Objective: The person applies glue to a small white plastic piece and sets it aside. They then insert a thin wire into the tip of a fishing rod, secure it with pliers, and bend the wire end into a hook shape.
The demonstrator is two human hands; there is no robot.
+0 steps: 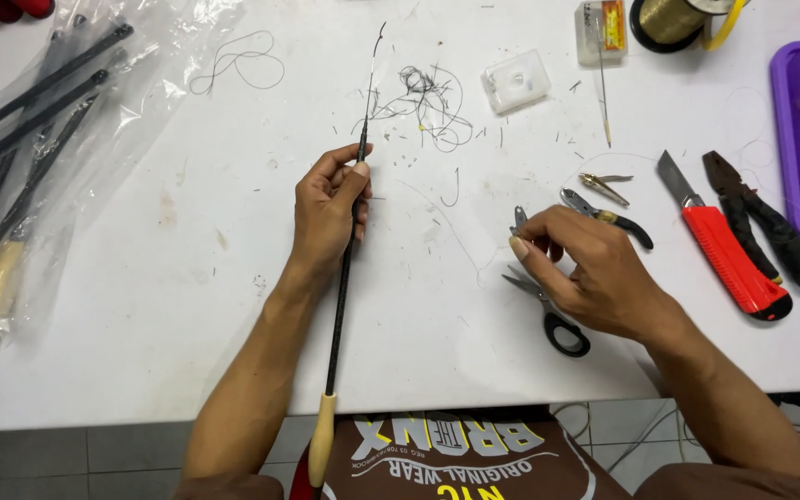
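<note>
Slim black rod with pale handle grasped by left hand. Scissors gripped under right hand; red utility knife to its right.

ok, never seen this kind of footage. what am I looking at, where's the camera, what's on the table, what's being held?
There is no machine here: a person works with two bare hands, filmed by one camera worn on the head, looking down at a white table. The left hand grips a thin black rod with a pale handle near the table's edge. The right hand rests over black-handled scissors; whether it grips them I cannot tell. To its right lie small pliers, a red utility knife and larger black pliers. At far left a clear bag holds more rods. Loose thread scraps, a small clear box and a gold thread spool lie further back.
</note>
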